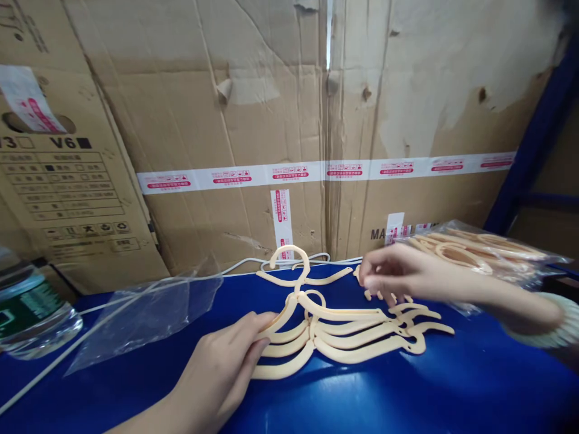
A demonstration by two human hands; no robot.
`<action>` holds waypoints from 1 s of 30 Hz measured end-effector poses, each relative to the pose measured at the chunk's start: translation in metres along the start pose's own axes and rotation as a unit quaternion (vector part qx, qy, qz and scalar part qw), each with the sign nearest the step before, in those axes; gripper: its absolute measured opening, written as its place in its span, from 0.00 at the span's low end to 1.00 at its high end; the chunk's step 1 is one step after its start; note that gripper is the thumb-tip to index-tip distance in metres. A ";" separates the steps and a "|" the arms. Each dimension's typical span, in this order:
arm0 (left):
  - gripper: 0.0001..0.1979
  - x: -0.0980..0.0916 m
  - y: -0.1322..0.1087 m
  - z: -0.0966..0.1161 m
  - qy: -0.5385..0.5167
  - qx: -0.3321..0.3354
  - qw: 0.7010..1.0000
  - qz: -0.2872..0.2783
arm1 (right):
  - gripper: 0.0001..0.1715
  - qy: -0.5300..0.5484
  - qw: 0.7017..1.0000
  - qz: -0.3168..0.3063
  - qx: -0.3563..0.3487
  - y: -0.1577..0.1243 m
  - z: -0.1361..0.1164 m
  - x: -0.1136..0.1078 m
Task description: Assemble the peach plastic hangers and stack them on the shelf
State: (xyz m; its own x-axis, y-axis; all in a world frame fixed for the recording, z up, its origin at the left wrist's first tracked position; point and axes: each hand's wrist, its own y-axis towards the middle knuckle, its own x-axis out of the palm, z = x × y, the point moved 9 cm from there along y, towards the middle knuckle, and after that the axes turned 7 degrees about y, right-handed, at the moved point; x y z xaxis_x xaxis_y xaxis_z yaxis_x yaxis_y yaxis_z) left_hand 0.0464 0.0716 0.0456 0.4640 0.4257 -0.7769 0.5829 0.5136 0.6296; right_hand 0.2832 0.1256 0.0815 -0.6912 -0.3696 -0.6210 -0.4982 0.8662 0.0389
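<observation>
Several cream plastic clothes hangers (pixel 355 352) lie stacked on the blue table, their arms fanned toward me. My left hand (pixel 226 361) is closed around the left arm of the top hanger (pixel 339 313), whose hook points up and away from me. Farther back and to the right, my right hand (pixel 398 274) has its thumb and fingers drawn together over some small cream pieces (pixel 386 296). Whatever sits between those fingertips is too hidden to make out. Behind the stack lies another cream hanger (pixel 332 277), partly covered by the top one's hook.
Clear bags of hangers (pixel 502 250) lie at the back right. On the left are a crumpled plastic bag (pixel 154 307), a water bottle (pixel 36 313) and a white cable (pixel 49 367). Cardboard boxes (pixel 235 132) wall off the back; a blue post (pixel 534 120) rises at right.
</observation>
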 end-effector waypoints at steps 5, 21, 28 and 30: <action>0.15 0.002 -0.003 0.001 -0.011 -0.011 1.000 -0.017 | 0.11 -0.296 0.951 0.021 -0.092 0.015 0.027 -0.019; 0.13 0.008 -0.004 -0.011 -0.069 -0.074 0.995 -0.022 | 0.13 -0.316 0.931 0.004 -0.185 0.017 0.030 0.004; 0.13 0.010 -0.007 -0.013 -0.071 -0.079 0.994 -0.026 | 0.15 -0.316 0.936 -0.090 -0.127 0.017 0.044 0.004; 0.13 0.010 -0.007 -0.014 -0.068 -0.080 0.994 -0.024 | 0.17 -0.354 0.923 -0.087 -0.119 0.017 0.045 0.010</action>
State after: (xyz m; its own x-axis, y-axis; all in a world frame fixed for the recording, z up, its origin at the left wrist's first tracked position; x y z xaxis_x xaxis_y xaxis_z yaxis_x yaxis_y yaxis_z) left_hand 0.0380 0.0827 0.0339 0.5299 0.2992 -0.7935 0.4986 0.6470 0.5769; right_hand 0.2920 0.1519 0.0407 -0.1148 -0.1111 -0.9872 -0.7286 0.6849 0.0076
